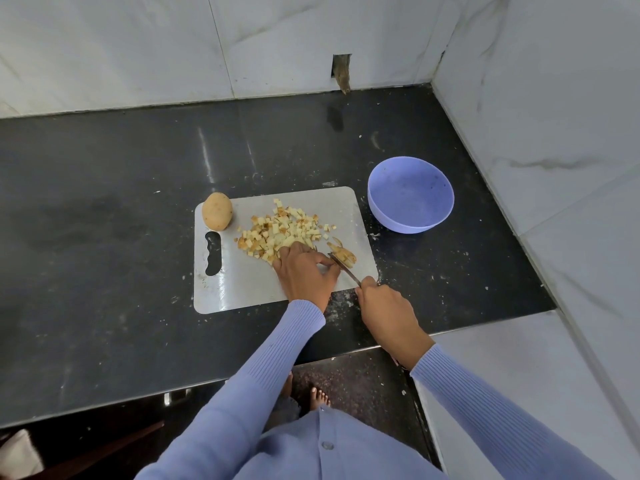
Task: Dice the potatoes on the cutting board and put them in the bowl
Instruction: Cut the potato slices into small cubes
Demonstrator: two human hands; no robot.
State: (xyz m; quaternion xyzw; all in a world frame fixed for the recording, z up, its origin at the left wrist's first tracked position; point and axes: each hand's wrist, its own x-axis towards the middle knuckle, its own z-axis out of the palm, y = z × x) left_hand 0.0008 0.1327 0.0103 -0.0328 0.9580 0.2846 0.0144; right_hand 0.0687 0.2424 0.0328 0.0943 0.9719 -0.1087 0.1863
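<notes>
Counter [104, 188] was black stone, dusted with white specks, set in a corner of grey marble walls [554, 98]. Board [242, 289] lay flat on it, light grey, handle slot at its left end.

Whole potato [216, 211], unpeeled, sat on the board's far-left corner, overhanging the edge a bit, just above the slot.

Dice [280, 230] were piled mid-board, pale cubes, some with brown skin sides, a few strays at the right of the pile.

Left hand [304, 275] was palm-down on the board, at the near edge of the pile. Fingers curled, thumb and forefinger reaching right toward the blade. Couldn't tell if they pinched anything; whatever was under them was hidden.

Slices [344, 256], an uncut remnant with skin showing, lay just right of the left hand, touching the blade.

Knife [344, 270] ran diagonally from the right hand up-left, tip against the slices, near the left fingertips.

Right hand [384, 310] was wrapped around the knife handle, fingers closed on it, handle itself hidden, over the board's near-right corner.

Bowl [377, 209], lilac plastic, stood on the counter just off the board's far-right corner, not touching it. No dice inside; only faint specks on the inner wall

Sleeves [485, 410] were ribbed lilac knit
</notes>
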